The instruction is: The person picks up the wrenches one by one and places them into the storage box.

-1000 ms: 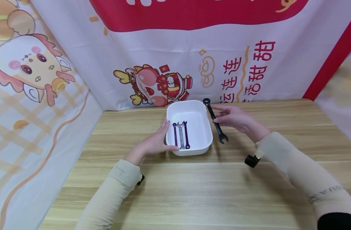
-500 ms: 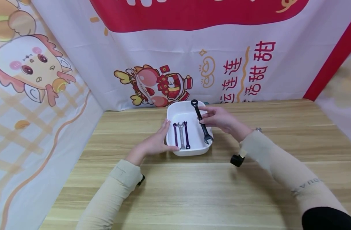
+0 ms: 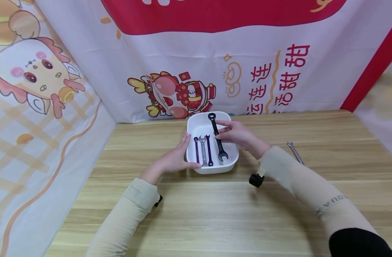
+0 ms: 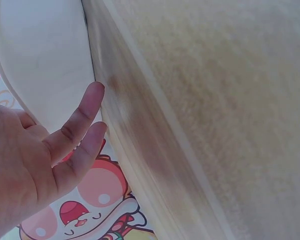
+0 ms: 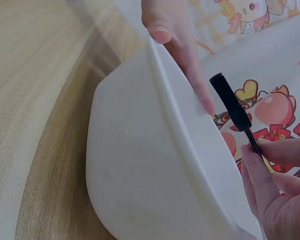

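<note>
A white plastic tub (image 3: pixel 229 151) stands on the table. Three smaller wrenches lie side by side inside: a dark purple one (image 3: pixel 196 150), a silver one (image 3: pixel 203 151) and another dark purple one (image 3: pixel 209 150). My right hand (image 3: pixel 237 135) pinches a larger black combination wrench (image 3: pixel 219 142) between thumb and fingers, over the tub's right half; its ring end points away from me. In the right wrist view the black wrench (image 5: pixel 232 102) is above the rim. My left hand (image 3: pixel 170 159) rests against the tub's near left corner, thumb on the rim, with fairly straight fingers (image 4: pixel 75 125) along its side.
One more silver wrench (image 3: pixel 295 152) lies on the wooden table (image 3: pixel 202 214), beyond my right forearm. A printed cloth (image 3: pixel 183 50) hangs right behind the tub, and another patterned cloth (image 3: pixel 38 142) borders the left side.
My right hand has carried the black wrench leftward, from outside the tub's right rim to over its inside. The silver wrench on the table has come into view. My left hand stays put.
</note>
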A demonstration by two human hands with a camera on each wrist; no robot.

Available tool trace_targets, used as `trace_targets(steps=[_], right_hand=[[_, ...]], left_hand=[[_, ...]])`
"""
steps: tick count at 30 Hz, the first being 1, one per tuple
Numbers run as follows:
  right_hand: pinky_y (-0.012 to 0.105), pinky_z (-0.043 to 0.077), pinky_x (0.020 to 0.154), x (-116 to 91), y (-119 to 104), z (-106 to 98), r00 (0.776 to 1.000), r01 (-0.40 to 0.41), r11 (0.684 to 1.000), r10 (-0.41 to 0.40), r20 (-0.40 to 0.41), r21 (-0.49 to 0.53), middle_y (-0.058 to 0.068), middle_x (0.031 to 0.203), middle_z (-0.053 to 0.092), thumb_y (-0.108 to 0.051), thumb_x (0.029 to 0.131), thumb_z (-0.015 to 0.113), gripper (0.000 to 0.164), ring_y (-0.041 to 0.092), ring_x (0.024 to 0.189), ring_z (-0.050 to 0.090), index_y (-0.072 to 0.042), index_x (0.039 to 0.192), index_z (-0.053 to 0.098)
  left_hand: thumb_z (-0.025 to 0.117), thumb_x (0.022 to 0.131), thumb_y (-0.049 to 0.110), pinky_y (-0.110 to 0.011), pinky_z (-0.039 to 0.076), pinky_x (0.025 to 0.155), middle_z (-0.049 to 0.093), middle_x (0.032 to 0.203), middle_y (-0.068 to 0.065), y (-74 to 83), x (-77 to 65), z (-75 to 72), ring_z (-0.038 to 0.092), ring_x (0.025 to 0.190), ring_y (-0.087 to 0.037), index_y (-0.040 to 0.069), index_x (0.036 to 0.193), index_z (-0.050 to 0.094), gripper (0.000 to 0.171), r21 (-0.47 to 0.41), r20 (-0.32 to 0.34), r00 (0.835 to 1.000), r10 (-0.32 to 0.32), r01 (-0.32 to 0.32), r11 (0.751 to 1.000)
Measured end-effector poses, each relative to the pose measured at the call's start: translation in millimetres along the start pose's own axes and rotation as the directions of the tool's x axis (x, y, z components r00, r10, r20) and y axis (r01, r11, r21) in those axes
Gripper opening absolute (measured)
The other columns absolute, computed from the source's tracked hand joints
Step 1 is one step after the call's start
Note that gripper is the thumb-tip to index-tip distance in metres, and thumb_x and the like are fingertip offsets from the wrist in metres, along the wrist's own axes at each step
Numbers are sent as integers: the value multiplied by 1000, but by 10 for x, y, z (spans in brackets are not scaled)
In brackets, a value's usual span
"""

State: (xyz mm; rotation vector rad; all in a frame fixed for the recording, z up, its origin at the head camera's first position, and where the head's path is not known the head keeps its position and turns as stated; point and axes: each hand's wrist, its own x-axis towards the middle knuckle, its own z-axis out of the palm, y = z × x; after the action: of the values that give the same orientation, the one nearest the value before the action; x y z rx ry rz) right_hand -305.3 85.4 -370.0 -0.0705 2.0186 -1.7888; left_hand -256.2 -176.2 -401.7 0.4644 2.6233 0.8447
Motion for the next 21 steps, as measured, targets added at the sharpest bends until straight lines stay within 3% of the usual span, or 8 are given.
trace_targets(steps=[11,21], right_hand=[[33,57,94,86,48,125,999,33,999,-33,-6,-5,16,115,62,11,93,66,73,20,98,64,-7,158,39],[32,57,92,151,68,174,1000,19,997,-19,-1,-71,15,113,61,11,90,68,76,20,97,62,-6,158,38]], left_hand=[[80,86,53,-49,19,123,-16,171,-2,9,-10,-7,6,156,-28,15,166,-1,120,-6,-2,1000,0,0,1000],[80,87,51,-50,19,123,-17,171,-2,15,-21,-10,4,156,-27,14,166,-2,119,-10,-3,1000,-5,5,1000]])
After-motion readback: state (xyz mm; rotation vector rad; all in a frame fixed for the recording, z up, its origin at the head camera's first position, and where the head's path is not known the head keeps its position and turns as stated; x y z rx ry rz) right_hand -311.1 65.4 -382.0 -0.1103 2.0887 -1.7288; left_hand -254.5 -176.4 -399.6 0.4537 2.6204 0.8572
